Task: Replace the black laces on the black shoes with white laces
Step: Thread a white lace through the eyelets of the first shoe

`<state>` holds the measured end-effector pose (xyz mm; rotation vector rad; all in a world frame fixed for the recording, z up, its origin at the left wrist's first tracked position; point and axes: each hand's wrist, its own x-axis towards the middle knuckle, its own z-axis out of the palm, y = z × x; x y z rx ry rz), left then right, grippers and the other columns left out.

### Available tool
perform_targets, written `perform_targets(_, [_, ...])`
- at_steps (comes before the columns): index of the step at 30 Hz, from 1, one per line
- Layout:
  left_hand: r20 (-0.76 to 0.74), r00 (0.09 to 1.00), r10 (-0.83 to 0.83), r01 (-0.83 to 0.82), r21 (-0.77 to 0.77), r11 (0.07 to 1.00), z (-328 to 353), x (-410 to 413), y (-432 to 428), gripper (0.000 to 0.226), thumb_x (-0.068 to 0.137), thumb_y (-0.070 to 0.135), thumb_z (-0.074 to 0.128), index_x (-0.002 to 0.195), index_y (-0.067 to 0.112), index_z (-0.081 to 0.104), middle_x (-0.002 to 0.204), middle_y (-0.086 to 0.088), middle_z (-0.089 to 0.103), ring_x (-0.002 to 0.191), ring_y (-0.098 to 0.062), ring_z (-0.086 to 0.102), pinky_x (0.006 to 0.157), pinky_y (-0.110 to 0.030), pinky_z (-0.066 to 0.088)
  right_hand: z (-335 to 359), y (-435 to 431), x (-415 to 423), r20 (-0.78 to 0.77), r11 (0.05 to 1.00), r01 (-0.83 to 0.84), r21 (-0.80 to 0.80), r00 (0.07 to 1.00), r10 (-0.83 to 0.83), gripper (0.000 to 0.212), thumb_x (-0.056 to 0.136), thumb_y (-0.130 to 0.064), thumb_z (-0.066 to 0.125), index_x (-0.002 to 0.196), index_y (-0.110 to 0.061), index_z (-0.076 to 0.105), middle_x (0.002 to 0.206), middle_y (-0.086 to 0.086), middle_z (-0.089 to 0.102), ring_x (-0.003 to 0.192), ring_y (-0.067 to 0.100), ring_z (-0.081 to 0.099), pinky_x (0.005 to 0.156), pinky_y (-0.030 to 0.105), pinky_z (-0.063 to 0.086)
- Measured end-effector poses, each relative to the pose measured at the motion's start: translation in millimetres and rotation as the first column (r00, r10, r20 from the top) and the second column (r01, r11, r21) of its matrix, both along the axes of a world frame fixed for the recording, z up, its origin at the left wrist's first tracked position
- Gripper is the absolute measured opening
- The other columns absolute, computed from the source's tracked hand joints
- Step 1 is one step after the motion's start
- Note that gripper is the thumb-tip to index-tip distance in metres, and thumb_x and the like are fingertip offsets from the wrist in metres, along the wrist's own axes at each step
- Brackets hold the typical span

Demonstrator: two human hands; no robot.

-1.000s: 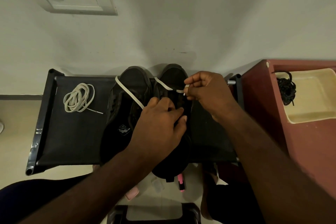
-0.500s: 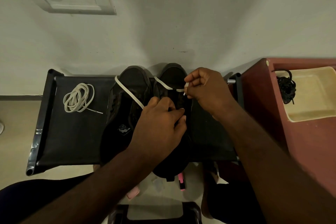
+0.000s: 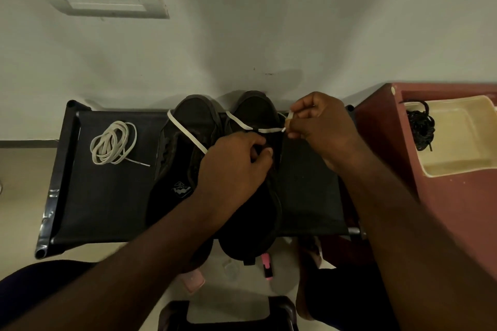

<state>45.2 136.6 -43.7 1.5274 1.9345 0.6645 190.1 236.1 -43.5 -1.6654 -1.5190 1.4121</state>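
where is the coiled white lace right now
Head view: the coiled white lace lies on the left part of the black fabric shelf, left of the black shoes.

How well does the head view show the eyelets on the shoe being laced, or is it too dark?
Head view: dim light; the shoe being laced is near-black, its eyelets lost in shadow under the left hand; the white lace pinched by the right hand reads crisply; wide-angle lens skews the rack; no glare.
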Motion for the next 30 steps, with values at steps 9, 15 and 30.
perform_targets(9, [0.105,0.992,0.073,-0.057,-0.151,0.987,-5,7,17,0.036,0.086,0.028,0.072,0.120,0.023,0.066,0.097,0.007,0.064,0.090,-0.008,0.061,0.080,-0.027,0.052,-3,-7,-4,-0.110,0.999,-0.046,-0.013,0.993,0.045,0.027,0.082,0.009,0.070,0.092,-0.013,0.059,0.078,0.014,0.068,0.071,0.021,0.071,0.069,0.032,0.061])
perform_targets(15, [0.245,0.959,0.144,-0.120,-0.112,0.987,-12,10,12,0.021,0.084,0.017,0.074,0.105,0.021,0.073,0.099,0.009,0.063,0.094,-0.004,0.060,0.084,-0.026,0.052,-4,-8,-6,-0.124,0.998,-0.054,-0.017,0.991,0.051,0.023,0.084,0.008,0.070,0.094,-0.009,0.059,0.079,0.014,0.068,0.064,0.011,0.068,0.063,0.023,0.059])
perform_targets(30, [0.256,0.959,0.125,-0.109,-0.075,0.991,-15,6,10,0.024,0.083,0.020,0.075,0.107,0.023,0.073,0.100,0.013,0.063,0.093,-0.002,0.061,0.085,-0.031,0.054,-7,-6,-5,-0.084,0.996,-0.084,-0.022,0.993,0.082,0.026,0.083,0.009,0.070,0.101,-0.005,0.060,0.089,0.023,0.068,0.071,0.020,0.067,0.063,0.021,0.057])
